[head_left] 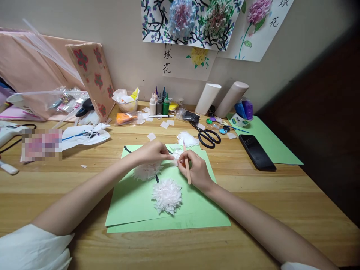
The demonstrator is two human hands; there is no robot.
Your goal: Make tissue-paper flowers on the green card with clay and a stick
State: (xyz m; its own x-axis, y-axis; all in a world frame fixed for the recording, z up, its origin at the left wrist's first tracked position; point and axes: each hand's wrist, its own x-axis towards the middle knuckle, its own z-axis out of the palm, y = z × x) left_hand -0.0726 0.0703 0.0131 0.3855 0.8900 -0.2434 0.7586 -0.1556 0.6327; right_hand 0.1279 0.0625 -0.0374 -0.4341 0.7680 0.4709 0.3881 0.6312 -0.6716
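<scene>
My right hand [199, 169] is closed around a slim wooden stick [188, 173], which stands nearly upright between the fingers. Opposite it, my left hand [153, 153] is closed in a pinch, its fingertips close to the right hand's; what they pinch is too small to make out. Just beyond both hands lies a small cluster of white paper [177, 152] on the green paper sheets [132, 204]. A full white paper flower [167, 197] sits nearer me, and a second white flower [146, 171] shows partly under my left hand. Short black painted lines [127, 149] mark the sheet.
Behind the sheets are a stack of white paper squares [188, 139], black-handled scissors [209, 138] and paint bottles [159, 105]. A black phone [257, 153] lies at the right. A glue gun [12, 133] and stained tissue [84, 135] lie left.
</scene>
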